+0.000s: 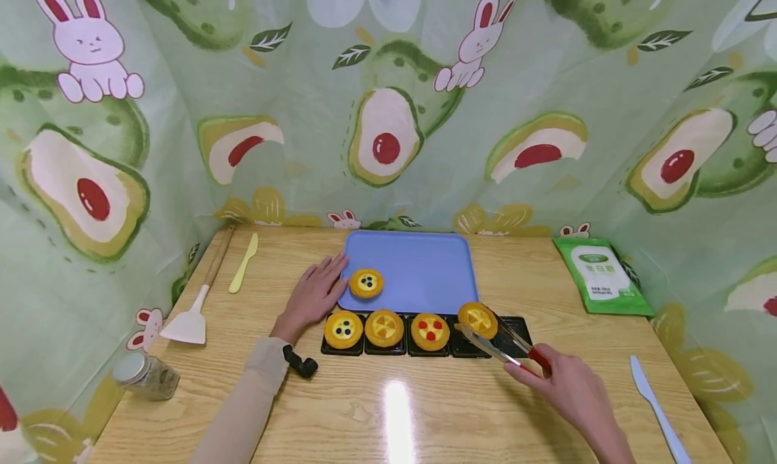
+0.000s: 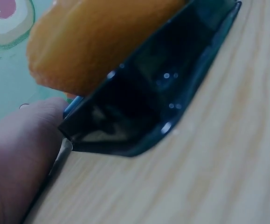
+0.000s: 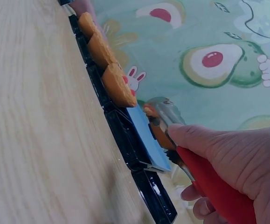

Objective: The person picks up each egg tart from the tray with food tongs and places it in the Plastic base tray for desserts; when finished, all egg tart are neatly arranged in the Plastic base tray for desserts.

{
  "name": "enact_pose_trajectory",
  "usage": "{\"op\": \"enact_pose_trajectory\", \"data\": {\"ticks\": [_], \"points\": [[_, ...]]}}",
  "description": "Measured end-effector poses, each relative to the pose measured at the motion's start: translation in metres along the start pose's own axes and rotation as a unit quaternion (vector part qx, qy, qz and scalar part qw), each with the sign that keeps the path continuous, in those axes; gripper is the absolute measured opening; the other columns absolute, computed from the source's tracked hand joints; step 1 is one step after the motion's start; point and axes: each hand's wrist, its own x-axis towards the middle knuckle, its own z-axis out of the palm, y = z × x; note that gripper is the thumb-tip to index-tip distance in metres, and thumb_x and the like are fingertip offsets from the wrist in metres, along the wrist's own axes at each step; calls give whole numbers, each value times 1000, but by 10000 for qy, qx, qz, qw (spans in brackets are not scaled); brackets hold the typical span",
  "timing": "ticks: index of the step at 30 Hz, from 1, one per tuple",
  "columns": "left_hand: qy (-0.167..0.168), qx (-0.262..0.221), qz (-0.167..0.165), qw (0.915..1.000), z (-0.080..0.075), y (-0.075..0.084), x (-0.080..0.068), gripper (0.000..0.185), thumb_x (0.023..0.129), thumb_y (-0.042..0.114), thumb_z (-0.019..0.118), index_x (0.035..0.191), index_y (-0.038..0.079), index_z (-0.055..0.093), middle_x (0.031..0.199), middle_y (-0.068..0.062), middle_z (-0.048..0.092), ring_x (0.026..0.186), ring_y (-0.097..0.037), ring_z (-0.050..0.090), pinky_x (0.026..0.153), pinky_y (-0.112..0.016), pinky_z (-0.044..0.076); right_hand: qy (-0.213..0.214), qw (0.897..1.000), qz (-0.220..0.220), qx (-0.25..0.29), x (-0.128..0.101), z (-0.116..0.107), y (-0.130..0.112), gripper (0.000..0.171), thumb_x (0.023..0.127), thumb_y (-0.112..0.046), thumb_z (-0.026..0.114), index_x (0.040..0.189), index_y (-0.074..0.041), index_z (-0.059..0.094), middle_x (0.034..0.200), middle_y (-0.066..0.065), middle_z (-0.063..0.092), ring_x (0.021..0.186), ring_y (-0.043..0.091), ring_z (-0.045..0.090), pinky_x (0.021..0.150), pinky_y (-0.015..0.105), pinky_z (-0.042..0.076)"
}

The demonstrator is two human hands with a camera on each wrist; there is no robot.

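Note:
My right hand (image 1: 561, 378) grips red-handled tongs (image 1: 506, 348), and the tongs pinch an orange tart (image 1: 477, 319) just above the right part of a black tray (image 1: 514, 334). Three more tarts (image 1: 384, 328) sit in that tray's left slots. Another tart with dark berries (image 1: 367, 283) lies on the blue tray (image 1: 425, 268) behind. My left hand (image 1: 314, 292) lies flat on the table, its fingers against the blue tray's left edge. In the right wrist view the right hand (image 3: 237, 156) holds the tongs (image 3: 214, 189) on the tart (image 3: 159, 133). The left wrist view has the left hand (image 2: 18, 158) beside the black tray (image 2: 139, 107).
On the wooden table lie a white spatula (image 1: 189, 319) and a yellow knife (image 1: 244, 263) at the left, a glass jar (image 1: 146, 376) at the front left, a green packet (image 1: 601, 275) at the back right and a pale knife (image 1: 657, 402) at the right. Patterned cloth walls three sides.

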Motion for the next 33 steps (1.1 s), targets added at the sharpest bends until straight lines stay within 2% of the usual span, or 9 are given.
{"op": "enact_pose_trajectory", "data": {"ticks": [6,13,24,27,33], "points": [[13,-58,9,10000,-1,0,0,62,111,45,41,166,19,32,171,1,29,159,-31,23,127,-56,16,-210,9998,37,-23,-3,4,1,59,85,-75,69,87,-16,61,66,-1,45,59,16,42,52,32,27],[-56,-74,-32,10000,0,-1,0,62,111,47,39,167,22,29,172,3,27,160,-29,21,128,-54,14,-189,9998,75,13,-4,10,3,61,81,-77,71,90,-17,65,65,-2,44,61,16,43,51,32,29],[-40,-100,-42,9999,0,-2,0,63,111,48,40,167,21,30,172,3,28,159,-29,22,128,-55,15,-228,9996,162,-5,-3,11,4,73,79,-80,71,105,-12,71,68,-1,47,62,17,45,52,32,29],[-18,-96,-22,9999,0,-1,0,62,111,47,41,166,20,31,171,2,29,159,-30,23,128,-55,15,-235,9996,154,27,-3,8,4,73,79,-80,70,104,-11,70,69,-1,48,62,17,44,53,32,29],[-7,-94,-12,10000,0,-1,0,62,111,46,42,166,20,31,171,2,29,159,-30,23,128,-56,16,-199,9997,99,93,-3,2,1,65,80,-78,72,90,-15,63,66,-1,46,59,16,42,53,31,26]]}}
